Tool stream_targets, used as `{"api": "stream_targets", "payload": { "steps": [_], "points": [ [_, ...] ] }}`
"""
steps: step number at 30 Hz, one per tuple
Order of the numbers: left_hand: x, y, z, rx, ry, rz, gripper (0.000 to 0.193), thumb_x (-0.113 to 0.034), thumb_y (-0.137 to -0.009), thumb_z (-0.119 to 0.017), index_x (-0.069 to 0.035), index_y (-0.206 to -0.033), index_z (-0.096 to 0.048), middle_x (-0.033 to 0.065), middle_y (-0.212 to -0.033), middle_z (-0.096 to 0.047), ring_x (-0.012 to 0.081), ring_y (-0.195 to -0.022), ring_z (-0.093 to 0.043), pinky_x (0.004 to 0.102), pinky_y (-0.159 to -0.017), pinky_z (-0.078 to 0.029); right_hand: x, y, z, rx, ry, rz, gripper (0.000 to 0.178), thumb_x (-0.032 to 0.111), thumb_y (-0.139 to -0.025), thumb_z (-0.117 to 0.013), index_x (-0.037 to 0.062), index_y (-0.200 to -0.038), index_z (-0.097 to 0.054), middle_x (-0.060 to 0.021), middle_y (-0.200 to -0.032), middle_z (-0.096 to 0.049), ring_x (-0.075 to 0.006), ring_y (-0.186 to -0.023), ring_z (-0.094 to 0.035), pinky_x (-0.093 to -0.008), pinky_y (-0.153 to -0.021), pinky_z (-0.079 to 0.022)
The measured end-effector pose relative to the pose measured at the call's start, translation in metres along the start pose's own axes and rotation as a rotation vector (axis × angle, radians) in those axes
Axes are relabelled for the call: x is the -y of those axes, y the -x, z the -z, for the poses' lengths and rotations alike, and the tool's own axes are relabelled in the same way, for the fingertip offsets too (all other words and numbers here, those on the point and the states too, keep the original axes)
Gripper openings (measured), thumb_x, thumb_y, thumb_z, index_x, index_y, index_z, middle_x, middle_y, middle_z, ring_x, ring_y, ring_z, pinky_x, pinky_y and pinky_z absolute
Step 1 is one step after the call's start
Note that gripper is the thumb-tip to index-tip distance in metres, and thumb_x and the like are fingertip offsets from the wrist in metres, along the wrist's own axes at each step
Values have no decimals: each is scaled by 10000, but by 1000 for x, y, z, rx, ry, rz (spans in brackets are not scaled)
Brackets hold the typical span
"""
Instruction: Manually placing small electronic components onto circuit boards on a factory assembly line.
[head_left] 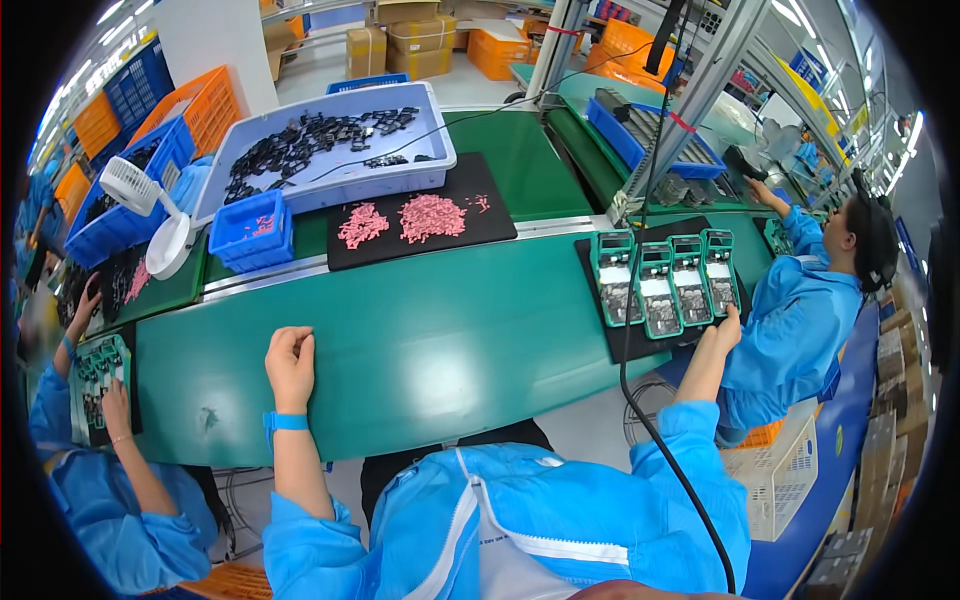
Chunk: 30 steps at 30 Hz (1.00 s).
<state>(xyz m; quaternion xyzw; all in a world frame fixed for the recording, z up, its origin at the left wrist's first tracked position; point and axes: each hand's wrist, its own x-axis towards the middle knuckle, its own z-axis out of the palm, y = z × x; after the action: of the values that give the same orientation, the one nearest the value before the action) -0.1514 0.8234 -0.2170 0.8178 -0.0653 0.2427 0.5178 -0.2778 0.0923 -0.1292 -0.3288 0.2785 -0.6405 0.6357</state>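
My left hand (pixel 291 362) is raised over the green work surface, its fingers curled in and the thumb pressed against them. Whatever lies inside that closed hand, if anything, is hidden. Over on the right, my right hand (pixel 722 332) closes at the near edge of the rightmost of several green-rimmed fixtures (pixel 719 270). These stand side by side on a black mat (pixel 626 347), with pale and dark small parts inside. Farther off, two heaps of small pink parts (pixel 432 217) lie on another black mat (pixel 350 250).
A large pale-blue tub (pixel 330 180) holds black parts, with a small blue bin (pixel 252 240) and a white fan (pixel 170 245) beside it. A black cable (pixel 660 440) hangs across the right side. Co-workers in blue sit at left (pixel 125 520) and right (pixel 800 320).
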Motion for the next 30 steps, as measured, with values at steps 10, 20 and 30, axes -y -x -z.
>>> {"api": "stream_targets", "payload": {
  "steps": [10,20,30],
  "points": [
    [-9,-1,3,-17,-36,16,76,-5,-843,-619,17,-911,-647,84,-895,-598,154,-683,-574,265,-632,-486,-6,29,-19,-23,1079,584,449,137,-790,-672,-111,-1146,-555,-287,-1192,-558,-398,-1092,-545,-462,-930,-426],
    [-16,-4,-12,-54,-65,-1,65,-3,-815,-647,-1,-878,-659,84,-864,-603,178,-664,-585,280,-614,-489,-47,268,-113,1338,716,708,214,54,-876,-551,-1,-1068,-628,-170,-1035,-639,-295,-985,-621,-367,-867,-487],
    [-25,-3,-21,-68,-60,-10,43,-37,-803,-651,-33,-839,-674,84,-812,-611,233,-696,-598,322,-621,-482,-171,284,-184,1123,1130,660,245,167,-803,-643,31,-1004,-674,-170,-897,-689,-359,-884,-642,-453,-797,-503]
  ]
}}
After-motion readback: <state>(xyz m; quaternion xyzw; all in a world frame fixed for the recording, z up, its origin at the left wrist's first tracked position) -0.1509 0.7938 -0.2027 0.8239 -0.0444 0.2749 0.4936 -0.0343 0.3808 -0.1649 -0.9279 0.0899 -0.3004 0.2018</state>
